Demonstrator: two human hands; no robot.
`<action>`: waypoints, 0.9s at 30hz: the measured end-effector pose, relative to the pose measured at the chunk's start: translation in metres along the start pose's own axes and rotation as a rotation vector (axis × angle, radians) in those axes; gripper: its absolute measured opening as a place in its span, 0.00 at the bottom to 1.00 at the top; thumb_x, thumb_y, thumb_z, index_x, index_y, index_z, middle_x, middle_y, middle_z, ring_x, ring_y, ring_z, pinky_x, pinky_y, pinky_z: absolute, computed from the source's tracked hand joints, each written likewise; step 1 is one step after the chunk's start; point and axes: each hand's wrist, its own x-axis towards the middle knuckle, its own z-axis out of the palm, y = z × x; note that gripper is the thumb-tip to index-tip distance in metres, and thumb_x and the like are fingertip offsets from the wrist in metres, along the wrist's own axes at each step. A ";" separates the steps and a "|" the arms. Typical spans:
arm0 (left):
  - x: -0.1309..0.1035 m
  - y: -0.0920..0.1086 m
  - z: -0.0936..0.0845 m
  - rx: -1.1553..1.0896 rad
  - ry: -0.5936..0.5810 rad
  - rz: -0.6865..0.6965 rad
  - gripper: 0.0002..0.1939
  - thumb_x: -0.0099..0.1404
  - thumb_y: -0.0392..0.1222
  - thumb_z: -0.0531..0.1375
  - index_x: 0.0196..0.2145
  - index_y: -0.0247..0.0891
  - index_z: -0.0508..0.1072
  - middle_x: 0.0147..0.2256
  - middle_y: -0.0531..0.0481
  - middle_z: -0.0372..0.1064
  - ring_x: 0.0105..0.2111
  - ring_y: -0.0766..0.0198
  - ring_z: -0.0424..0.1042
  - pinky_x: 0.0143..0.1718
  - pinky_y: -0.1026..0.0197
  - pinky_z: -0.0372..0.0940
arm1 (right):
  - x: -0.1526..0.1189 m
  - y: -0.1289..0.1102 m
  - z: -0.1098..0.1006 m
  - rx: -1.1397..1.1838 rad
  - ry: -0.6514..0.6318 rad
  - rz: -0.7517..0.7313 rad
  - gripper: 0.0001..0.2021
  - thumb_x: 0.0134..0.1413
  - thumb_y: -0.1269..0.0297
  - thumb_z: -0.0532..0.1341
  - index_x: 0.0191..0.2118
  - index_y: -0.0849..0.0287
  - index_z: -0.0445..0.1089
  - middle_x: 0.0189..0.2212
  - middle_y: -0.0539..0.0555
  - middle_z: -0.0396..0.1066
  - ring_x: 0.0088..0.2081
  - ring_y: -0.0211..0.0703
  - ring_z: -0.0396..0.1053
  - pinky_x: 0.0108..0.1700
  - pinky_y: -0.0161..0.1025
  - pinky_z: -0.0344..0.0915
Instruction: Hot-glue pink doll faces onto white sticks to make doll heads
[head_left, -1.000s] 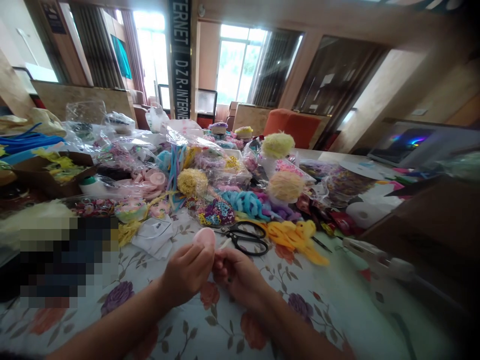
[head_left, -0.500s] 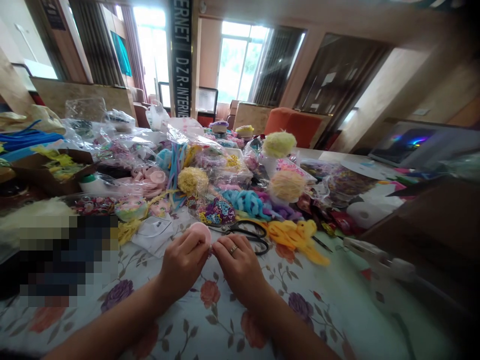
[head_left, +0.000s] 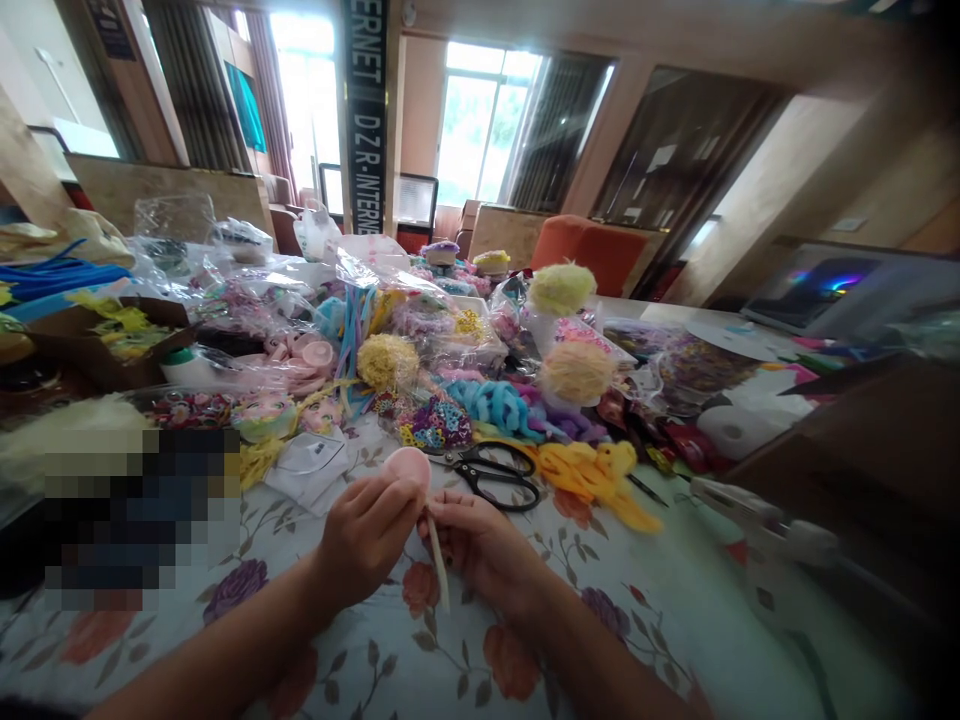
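Observation:
My left hand [head_left: 367,540] holds a small round pink piece [head_left: 407,466] up above the flowered tablecloth [head_left: 420,660]. My right hand [head_left: 480,540] is right beside it, fingers pinched on a thin pale stick [head_left: 437,560] that hangs down from the pink piece toward the cloth. The two hands touch at the fingertips. Black scissors [head_left: 491,470] lie just beyond my right hand.
A heap of craft goods fills the table's far half: yellow pom-poms [head_left: 574,370], blue and purple fuzzy stems [head_left: 495,405], yellow fuzzy stems [head_left: 592,470], bagged beads [head_left: 431,425]. A white glue gun [head_left: 757,515] and a roll of white tape [head_left: 731,430] lie at right. A cardboard box [head_left: 97,345] sits at left.
My right hand turned palm-inward and now pinches a pale stick that hangs below the pink piece. Both hands stayed at the same spot over the cloth.

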 end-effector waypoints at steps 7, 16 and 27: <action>0.003 0.001 0.003 0.036 -0.056 -0.114 0.08 0.62 0.26 0.57 0.28 0.33 0.70 0.26 0.47 0.67 0.28 0.61 0.64 0.30 0.58 0.60 | -0.002 0.003 0.002 -0.821 0.157 -0.439 0.08 0.55 0.60 0.61 0.32 0.60 0.68 0.21 0.47 0.65 0.21 0.34 0.57 0.25 0.32 0.52; -0.002 0.004 0.011 0.110 -0.185 -0.155 0.12 0.64 0.27 0.54 0.24 0.34 0.69 0.25 0.47 0.64 0.28 0.60 0.62 0.29 0.57 0.57 | 0.003 0.013 -0.002 -2.084 0.398 -1.324 0.14 0.58 0.79 0.51 0.27 0.61 0.68 0.22 0.54 0.65 0.26 0.43 0.58 0.30 0.40 0.52; 0.003 0.003 0.007 0.116 -0.104 -0.051 0.07 0.63 0.26 0.55 0.29 0.33 0.70 0.26 0.47 0.67 0.27 0.61 0.64 0.29 0.58 0.59 | 0.002 0.007 -0.002 -1.329 0.294 -0.790 0.12 0.60 0.65 0.56 0.25 0.59 0.67 0.22 0.51 0.66 0.25 0.38 0.61 0.29 0.36 0.54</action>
